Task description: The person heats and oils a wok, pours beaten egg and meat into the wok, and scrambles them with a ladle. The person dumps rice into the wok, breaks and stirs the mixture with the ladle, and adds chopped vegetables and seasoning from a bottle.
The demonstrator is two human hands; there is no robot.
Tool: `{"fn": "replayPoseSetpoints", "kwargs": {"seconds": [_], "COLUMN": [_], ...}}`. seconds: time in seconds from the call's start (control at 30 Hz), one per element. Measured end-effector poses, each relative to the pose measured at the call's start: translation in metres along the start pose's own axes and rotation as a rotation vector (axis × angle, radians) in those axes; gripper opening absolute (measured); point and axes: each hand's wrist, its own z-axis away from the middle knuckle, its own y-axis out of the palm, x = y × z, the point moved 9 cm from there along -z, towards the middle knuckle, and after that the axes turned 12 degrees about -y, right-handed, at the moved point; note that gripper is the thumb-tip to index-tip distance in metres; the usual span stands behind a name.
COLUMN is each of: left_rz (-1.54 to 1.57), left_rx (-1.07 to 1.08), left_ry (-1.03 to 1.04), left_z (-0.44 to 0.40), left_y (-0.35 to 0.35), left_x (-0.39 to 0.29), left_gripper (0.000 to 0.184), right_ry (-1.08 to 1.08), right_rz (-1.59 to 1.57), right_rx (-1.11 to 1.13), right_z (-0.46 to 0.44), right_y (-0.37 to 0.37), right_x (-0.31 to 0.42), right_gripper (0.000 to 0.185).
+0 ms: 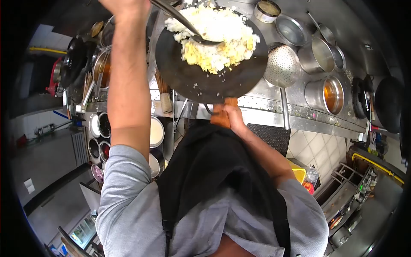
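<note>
A dark wok [214, 85] holds a heap of white rice mixed with yellow egg [218, 32], with stray grains near its front wall. My left hand [128, 6], partly cut off at the top edge, is closed at the end of a metal ladle [180, 18]; the ladle's bowl rests in the rice. My right hand [233, 115] is wrapped round an orange-brown cloth [220, 118] at the wok's near rim, where a dark loop handle [208, 109] partly shows. Some rice looks blurred by motion.
Right of the wok lies a perforated strainer [282, 68] on the steel counter [295, 109]. Metal pots [317, 55] and a pot of orange liquid [327, 95] stand farther right. A bamboo brush [164, 96] and several containers [156, 132] are on the left.
</note>
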Motion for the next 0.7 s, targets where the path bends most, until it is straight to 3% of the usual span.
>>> {"fn": "replayPoseSetpoints", "kwargs": {"seconds": [0.07,0.17,0.2,0.23,0.27,0.3,0.43,0.47,0.53,0.57,0.6,0.67,0.7], "left_rz": [-0.028,-0.017,-0.012,-0.126,-0.245,-0.092,-0.098,-0.152,-0.655,-0.285,-0.191,-0.091,-0.07], "left_rx": [0.097,0.075,0.152,0.03,-0.146,0.017,0.103,0.133,-0.172,0.011,0.029,0.025,0.055], "left_ry": [0.052,0.051,0.142,0.105,-0.06,-0.174,-0.349,-0.289,0.031,0.219,0.068,-0.199,-0.235], "left_z": [0.004,0.03,0.031,0.041,0.042,0.036,-0.022,-0.022,-0.004,0.002,-0.019,-0.05,-0.052], "left_y": [0.022,0.05,0.046,0.038,0.013,-0.01,-0.018,-0.015,-0.042,-0.046,-0.069,-0.042,-0.021], "left_x": [-0.017,-0.005,0.019,0.049,0.107,0.16,0.143,0.131,0.136,0.16,0.201,0.195,0.176], "left_gripper": [0.028,0.028,0.028,0.029,0.031,0.03,0.034,0.032,0.026,0.021,0.024,0.03,0.037], "right_ry": [0.172,0.141,0.153,0.127,0.106,0.082,0.084,0.071,0.072,0.088,0.108,0.139,0.15], "right_rz": [-0.121,-0.182,-0.196,-0.195,-0.194,-0.192,-0.218,-0.219,-0.216,-0.205,-0.189,-0.169,-0.159], "right_rx": [-0.199,-0.177,-0.203,-0.203,-0.204,-0.197,-0.17,-0.176,-0.173,-0.164,-0.154,-0.169,-0.174], "right_z": [-0.025,-0.108,-0.126,-0.135,-0.139,-0.144,-0.153,-0.151,-0.157,-0.157,-0.153,-0.147,-0.148], "right_y": [0.023,0.022,0.016,0.013,0.012,0.011,0.005,0.004,0.005,0.006,0.006,0.005,0.005], "right_x": [0.018,0.004,-0.008,-0.012,-0.017,-0.018,-0.024,-0.026,-0.023,-0.022,-0.023,-0.022,-0.019], "right_gripper": [0.04,0.025,0.024,0.023,0.022,0.022,0.024,0.025,0.026,0.027,0.027,0.026,0.025]}}
